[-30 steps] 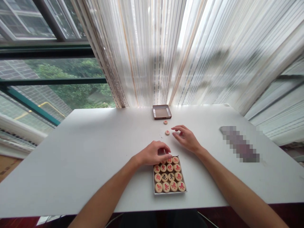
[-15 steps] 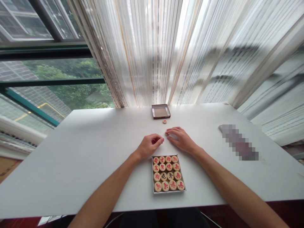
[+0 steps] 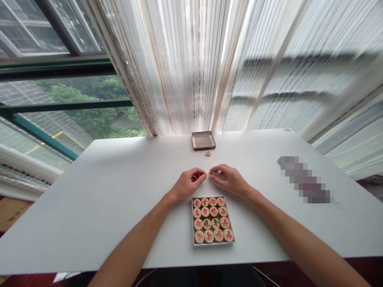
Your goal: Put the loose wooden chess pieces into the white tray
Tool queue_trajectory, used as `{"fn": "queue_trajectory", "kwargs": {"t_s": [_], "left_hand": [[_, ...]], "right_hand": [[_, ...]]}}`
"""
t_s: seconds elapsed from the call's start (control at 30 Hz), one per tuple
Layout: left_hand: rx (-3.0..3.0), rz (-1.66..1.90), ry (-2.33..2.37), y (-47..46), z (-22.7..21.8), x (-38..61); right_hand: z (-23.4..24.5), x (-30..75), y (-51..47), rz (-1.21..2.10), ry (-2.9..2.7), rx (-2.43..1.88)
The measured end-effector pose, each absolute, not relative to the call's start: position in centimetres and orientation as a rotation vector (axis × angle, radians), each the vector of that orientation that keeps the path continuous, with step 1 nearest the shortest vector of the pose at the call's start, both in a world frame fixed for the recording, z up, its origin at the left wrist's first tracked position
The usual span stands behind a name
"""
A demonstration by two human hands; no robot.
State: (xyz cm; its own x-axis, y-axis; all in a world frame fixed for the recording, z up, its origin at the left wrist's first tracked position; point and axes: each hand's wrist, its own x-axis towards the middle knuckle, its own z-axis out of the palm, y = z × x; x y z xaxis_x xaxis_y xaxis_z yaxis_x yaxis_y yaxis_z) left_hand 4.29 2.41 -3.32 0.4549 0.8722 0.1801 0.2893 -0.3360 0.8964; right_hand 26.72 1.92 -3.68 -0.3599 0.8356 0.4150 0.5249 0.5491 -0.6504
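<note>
My right hand [image 3: 229, 180] pinches a round wooden Chinese chess piece [image 3: 211, 173] between thumb and fingers, just over the white table. Close by on the left, my left hand [image 3: 189, 182] has its thumb and fingertips pressed together; whatever is in that pinch, if anything, is hidden. The two sets of fingertips nearly meet. Nearer to me lies a shallow open box [image 3: 213, 243] filled with rows of chess pieces [image 3: 213, 211], mostly with red characters and a couple with black ones. Beyond my hands, one loose chess piece [image 3: 208, 153] with a red mark rests on the table.
A shallow dark-rimmed box lid [image 3: 203, 141] lies at the table's far edge by the striped curtain [image 3: 191, 67]. On the right of the white table [image 3: 104, 199] is a long blurred-out object [image 3: 305, 181]. A window [image 3: 66, 105] is at the left.
My right hand has drawn the chess piece slightly toward me, closing its fingers on it near my left fingertips. My left hand has stayed almost still.
</note>
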Motion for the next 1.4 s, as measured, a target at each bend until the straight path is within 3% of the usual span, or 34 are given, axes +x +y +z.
{"fn": "queue_trajectory", "kwargs": {"t_s": [0.43,1.4], "left_hand": [[1.583,0.844,0.813,2.4,-3.9,4.5],[1.651,0.910,0.868,2.4,-4.1,4.7]], "right_hand": [[-2.6,25.1,-0.1,0.571,-2.015,-0.912],[-2.7,25.0,-0.1,0.808,-1.864,-1.029]]}}
